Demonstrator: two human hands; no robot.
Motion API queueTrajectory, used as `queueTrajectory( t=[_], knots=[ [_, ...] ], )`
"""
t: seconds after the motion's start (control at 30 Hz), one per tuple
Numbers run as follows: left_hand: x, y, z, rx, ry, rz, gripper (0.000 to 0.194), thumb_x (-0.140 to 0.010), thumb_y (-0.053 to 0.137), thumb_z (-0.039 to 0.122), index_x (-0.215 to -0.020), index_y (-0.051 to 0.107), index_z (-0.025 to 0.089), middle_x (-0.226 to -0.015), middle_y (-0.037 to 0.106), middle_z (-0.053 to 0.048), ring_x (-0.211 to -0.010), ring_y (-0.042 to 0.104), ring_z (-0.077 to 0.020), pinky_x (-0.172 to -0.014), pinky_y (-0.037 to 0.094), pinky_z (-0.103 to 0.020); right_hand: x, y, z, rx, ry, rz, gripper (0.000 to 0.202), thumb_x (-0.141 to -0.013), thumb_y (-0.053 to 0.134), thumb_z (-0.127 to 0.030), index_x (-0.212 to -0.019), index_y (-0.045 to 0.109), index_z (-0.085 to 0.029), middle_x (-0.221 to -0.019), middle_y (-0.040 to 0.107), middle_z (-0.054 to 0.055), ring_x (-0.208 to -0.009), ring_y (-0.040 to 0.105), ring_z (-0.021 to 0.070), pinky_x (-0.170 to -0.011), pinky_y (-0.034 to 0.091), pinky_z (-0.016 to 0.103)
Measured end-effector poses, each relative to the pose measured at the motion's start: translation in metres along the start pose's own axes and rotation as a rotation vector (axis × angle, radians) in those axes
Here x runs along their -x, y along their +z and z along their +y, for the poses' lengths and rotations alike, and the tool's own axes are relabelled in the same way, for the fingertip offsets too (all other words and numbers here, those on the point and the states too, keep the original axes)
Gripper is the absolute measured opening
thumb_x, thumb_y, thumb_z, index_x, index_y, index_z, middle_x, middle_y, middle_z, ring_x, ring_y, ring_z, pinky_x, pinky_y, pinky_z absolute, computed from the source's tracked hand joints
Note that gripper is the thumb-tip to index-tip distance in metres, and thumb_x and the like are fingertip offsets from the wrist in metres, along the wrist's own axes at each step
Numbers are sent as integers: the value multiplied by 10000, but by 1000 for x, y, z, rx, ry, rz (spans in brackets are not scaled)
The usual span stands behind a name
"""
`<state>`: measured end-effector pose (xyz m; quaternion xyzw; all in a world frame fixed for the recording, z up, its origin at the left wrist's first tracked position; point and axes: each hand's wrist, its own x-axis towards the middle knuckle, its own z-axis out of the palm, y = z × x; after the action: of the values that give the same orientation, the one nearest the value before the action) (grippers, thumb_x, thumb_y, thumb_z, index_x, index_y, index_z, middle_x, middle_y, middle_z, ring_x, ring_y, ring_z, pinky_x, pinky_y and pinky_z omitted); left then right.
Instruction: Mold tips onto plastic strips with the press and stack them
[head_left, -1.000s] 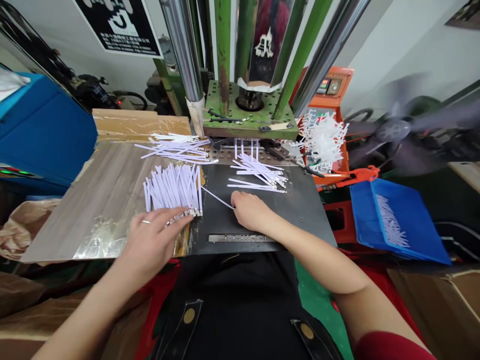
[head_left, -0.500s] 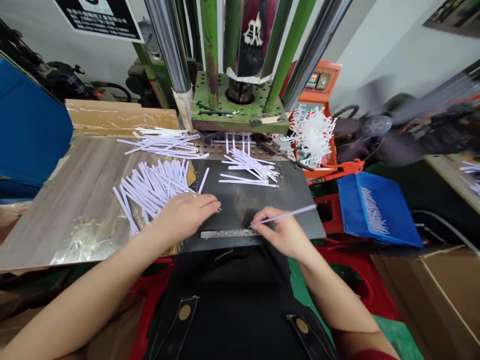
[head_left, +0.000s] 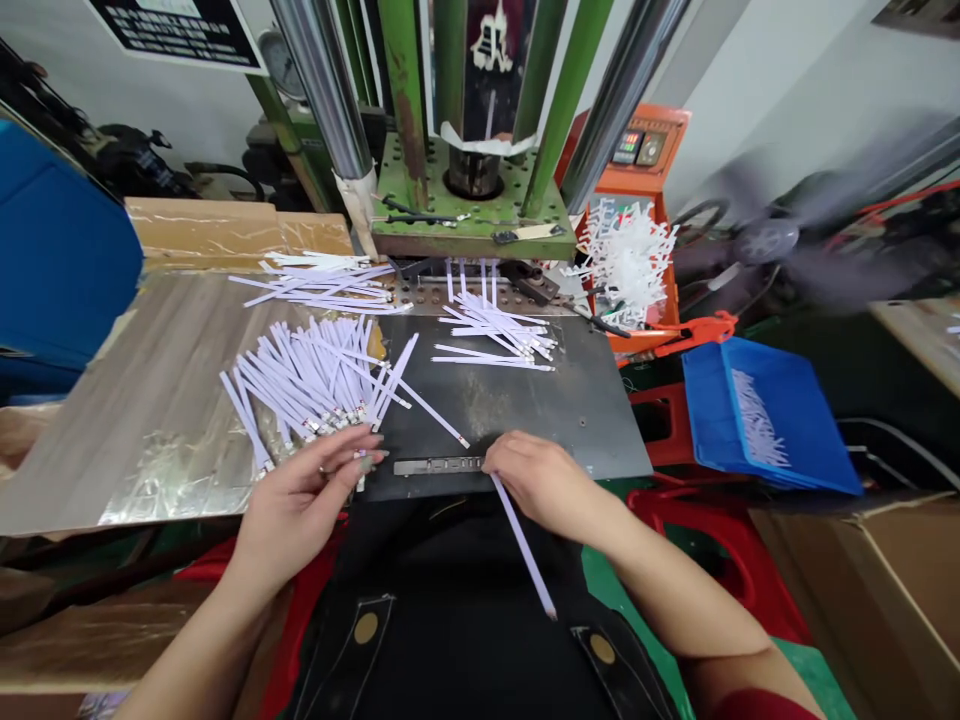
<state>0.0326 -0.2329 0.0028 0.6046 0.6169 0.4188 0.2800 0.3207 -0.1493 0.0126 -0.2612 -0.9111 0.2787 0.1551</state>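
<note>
My right hand (head_left: 544, 487) pinches one end of a pale lavender strip (head_left: 521, 545) at the right end of a slotted metal bar (head_left: 439, 466). The strip's other end hangs toward me over the black apron (head_left: 450, 560). At the near edge of a big pile of similar strips (head_left: 300, 375), my left hand (head_left: 300, 500) has thumb and fingers closed together; what lies between the fingertips is too small to tell. Some loose strips (head_left: 431, 408) with metal-looking ends spread from the pile onto the dark plate (head_left: 577, 420).
A green press (head_left: 469, 235) stands behind the plate, with a smaller strip group (head_left: 499, 330) before it. To the right are an orange box (head_left: 652, 170) holding white pieces, a blue bin (head_left: 802, 410), a red stool (head_left: 712, 540) and a spinning fan (head_left: 765, 240).
My left hand has drawn back toward me, and more strips lie across the plate's left side. In my right hand the strip has swung from pointing right to pointing toward me.
</note>
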Motion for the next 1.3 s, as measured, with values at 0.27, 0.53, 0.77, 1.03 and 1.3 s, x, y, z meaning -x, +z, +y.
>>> queueTrajectory(
  t=[0.27, 0.53, 0.77, 1.03, 1.3],
  knots=[
    [-10, 50, 12, 365, -89, -41, 652, -942, 558, 329, -1507, 234, 314, -1565, 322, -168, -911, 726, -169, -871, 616, -369, -65, -9, 13, -538, 164, -37, 151, -930, 634, -248, -989, 732, -149, -876, 703, 39, -818, 662, 173, -796, 508, 287],
    [-26, 52, 9, 231, -37, -143, 343, -931, 564, 405, -1171, 679, 190, -1391, 549, -128, -1210, 610, -283, -994, 560, -439, -67, 5, 3, -669, 236, 119, 288, -933, 622, -379, -814, 750, -150, -694, 691, 14, -665, 660, 161, -672, 526, 256],
    [-25, 39, 5, 497, -198, 4, 230, -892, 656, 364, -1036, 581, 200, -1011, 634, -22, -967, 727, -218, -864, 616, -334, -8, -9, 26, -109, 224, 418, 141, -902, 567, -167, -851, 697, -189, -888, 717, 64, -823, 670, 210, -786, 532, 327],
    [-18, 60, 5, 74, 251, -203, 101, -892, 620, 143, -890, 690, 215, -948, 758, 7, -1008, 714, -158, -1029, 525, -301, 17, 8, 12, -318, 296, 355, 86, -914, 589, -149, -860, 615, -211, -844, 699, 16, -790, 669, 181, -734, 513, 288],
    [-20, 63, 4, -115, 515, -197, 95, -894, 595, 127, -939, 636, 201, -911, 751, 29, -877, 730, -115, -1056, 513, -329, 20, 23, 6, 48, -105, 379, 188, -952, 442, -37, -986, 582, -157, -914, 675, 106, -912, 629, 226, -848, 542, 379]
  ],
)
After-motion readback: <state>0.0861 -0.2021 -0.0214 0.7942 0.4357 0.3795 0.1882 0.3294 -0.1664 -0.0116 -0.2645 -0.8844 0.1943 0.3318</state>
